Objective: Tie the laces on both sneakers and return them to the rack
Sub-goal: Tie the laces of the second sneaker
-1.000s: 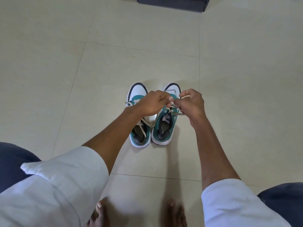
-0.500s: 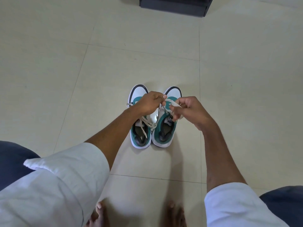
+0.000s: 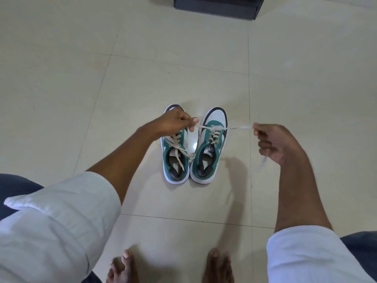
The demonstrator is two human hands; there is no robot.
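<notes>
Two green-and-white sneakers stand side by side on the tiled floor, toes pointing away from me. My left hand (image 3: 175, 122) hovers over the toe of the left sneaker (image 3: 175, 160) and pinches one end of the right sneaker's cream lace (image 3: 212, 128). My right hand (image 3: 273, 142) is out to the right of the right sneaker (image 3: 209, 148), fingers closed on the other lace end, which is stretched taut across the shoe. The left sneaker's lace (image 3: 179, 148) lies loose over its opening.
A dark box-like object (image 3: 218, 6) sits on the floor at the top edge. My bare feet (image 3: 122, 268) are at the bottom, close to the sneakers' heels. Pale floor tiles surround the shoes.
My hands have pulled apart: the right one swung out to the right, drawing the lace tight across the right sneaker. The left hand stayed over the left sneaker's toe.
</notes>
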